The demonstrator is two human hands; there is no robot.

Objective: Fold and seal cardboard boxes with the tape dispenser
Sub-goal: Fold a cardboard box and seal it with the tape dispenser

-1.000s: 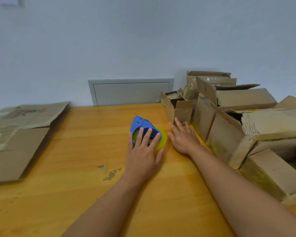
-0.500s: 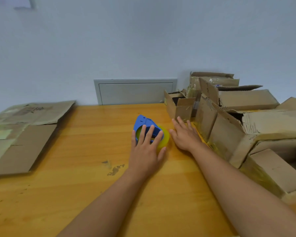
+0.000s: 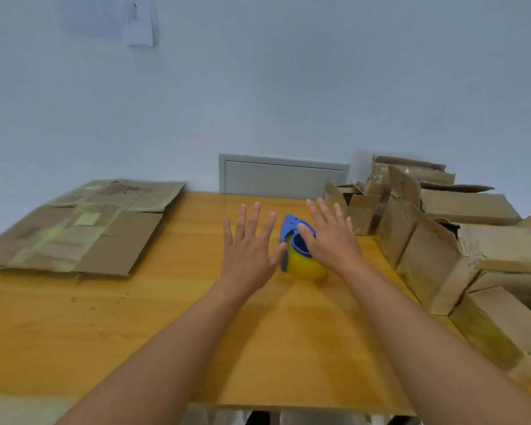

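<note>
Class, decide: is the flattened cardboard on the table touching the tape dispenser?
Apart. The head view shows bare tabletop and the left hand between the flattened cardboard and the tape dispenser.

The tape dispenser (image 3: 299, 250) stands on the table (image 3: 135, 317), near its middle and toward the far edge. The left hand (image 3: 248, 250) lies just left of it, the right hand (image 3: 331, 240) over its right side. Flat cardboard sheets (image 3: 83, 228) lie on the table's left end. Folded boxes (image 3: 460, 240) crowd the right end. A wall panel (image 3: 282, 177) sits behind the table, beyond the dispenser.
</note>
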